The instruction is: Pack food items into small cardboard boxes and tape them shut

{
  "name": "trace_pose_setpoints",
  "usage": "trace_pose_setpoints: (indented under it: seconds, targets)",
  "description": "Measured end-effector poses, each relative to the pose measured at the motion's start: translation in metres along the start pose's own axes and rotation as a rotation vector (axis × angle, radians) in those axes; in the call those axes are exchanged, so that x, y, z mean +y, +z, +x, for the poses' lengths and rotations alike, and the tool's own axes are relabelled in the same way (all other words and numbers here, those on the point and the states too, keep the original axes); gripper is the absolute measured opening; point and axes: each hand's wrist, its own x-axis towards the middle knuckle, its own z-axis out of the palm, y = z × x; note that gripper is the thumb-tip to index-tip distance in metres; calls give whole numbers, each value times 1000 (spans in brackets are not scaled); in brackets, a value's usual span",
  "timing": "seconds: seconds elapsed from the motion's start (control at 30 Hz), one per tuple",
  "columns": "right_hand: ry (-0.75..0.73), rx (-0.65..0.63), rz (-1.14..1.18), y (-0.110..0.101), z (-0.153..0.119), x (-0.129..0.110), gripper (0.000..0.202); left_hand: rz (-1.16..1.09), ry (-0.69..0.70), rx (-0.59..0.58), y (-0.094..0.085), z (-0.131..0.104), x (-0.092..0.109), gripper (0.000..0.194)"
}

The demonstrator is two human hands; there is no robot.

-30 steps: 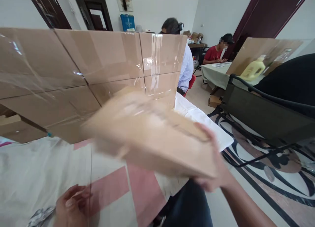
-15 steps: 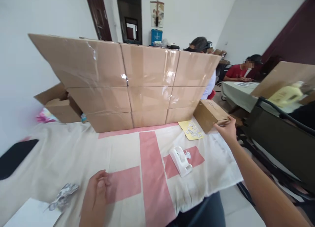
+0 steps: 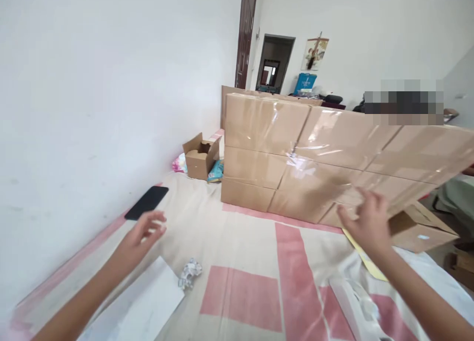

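My left hand hangs over the cloth with its fingers loosely curled and apart, nothing held. A black phone lies just beyond it. Below it is a sheet of white paper, with a crumpled piece of printed paper by its edge. My right hand, slightly blurred, has its fingers spread and is free of any object. It is in front of the cardboard panel, beside a small cardboard box. A yellow sheet and a white tape dispenser lie below it, partly covered by my forearm.
The tall taped panel stands across the table's far side. An open carton and a blue packet sit at its left end, near the wall. A pink-and-white cloth covers the table. A person is behind the panel.
My view has swung left. My right hand has let go of the small cardboard box and moved left of it. My left hand has moved toward the phone, its fingers more open.
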Motion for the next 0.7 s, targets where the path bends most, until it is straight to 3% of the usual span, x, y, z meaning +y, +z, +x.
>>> trace_pose_setpoints:
  seconds: [0.07,0.13,0.23,0.3,0.33,0.4,0.5,0.7]
  targets:
    - [-238,-165,237,48,-19,-85,59,-29,-36,83,-13,65,-13,60]
    - [-350,-283,441,101,-32,-170,52,-14,-38,118,-13,128,-27,56]
    - [-327,-447,704,183,-33,-280,64,-7,-101,210,3,205,-50,54]
    - [-244,-476,760,236,-25,-333,72,-32,-163,263,19,243,-63,47]
    - [-132,-454,783,260,-19,-354,75,-46,-182,283,27,258,-69,45]
    - [-10,-424,770,302,-9,-383,80,-66,-201,317,42,280,-78,41]
    - [89,-427,758,348,-1,-399,82,-92,-208,343,55,299,-89,36]
    - [79,-495,824,387,2,-383,87,-300,-198,351,59,316,-96,31]
